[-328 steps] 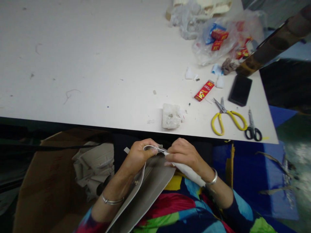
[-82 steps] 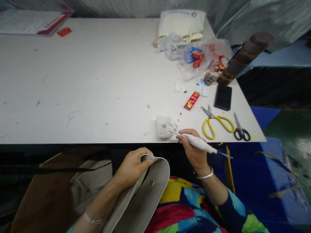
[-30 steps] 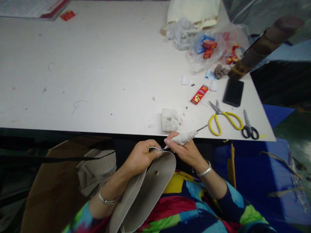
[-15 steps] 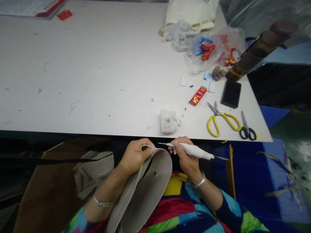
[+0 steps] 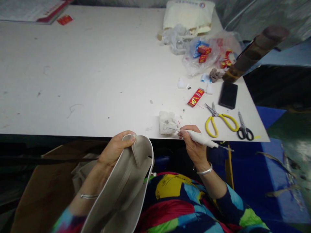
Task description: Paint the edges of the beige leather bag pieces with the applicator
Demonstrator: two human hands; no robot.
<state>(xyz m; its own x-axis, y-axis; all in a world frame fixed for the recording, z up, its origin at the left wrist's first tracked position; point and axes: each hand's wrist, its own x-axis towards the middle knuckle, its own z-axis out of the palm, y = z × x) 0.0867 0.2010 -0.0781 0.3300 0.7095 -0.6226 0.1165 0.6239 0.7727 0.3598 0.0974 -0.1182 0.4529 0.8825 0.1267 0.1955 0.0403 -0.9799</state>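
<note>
on the table (image 5: 97, 64), at its near edge, a lump (image 5: 167, 122). from the right, tool (image 5: 201, 139) with its tip at the lump, held in the right hand (image 5: 194, 150) just off the edge. right of the lump, left scissors (image 5: 220, 119), then right scissors (image 5: 243, 127). farther in, small box (image 5: 195, 97), with phone (image 5: 227, 95) to its right. far right, plastic bag (image 5: 213, 55), with sack (image 5: 188, 16) behind it. far left corner, papers (image 5: 31, 11). below the near edge, left hand (image 5: 114, 150) gripping the fabric bag (image 5: 126, 187), with carton (image 5: 36, 194) further left.

Table (image 5: 85, 64) open at left; white block (image 5: 166, 122), yellow scissors (image 5: 221, 120), phone (image 5: 227, 94) crowd right edge
</note>
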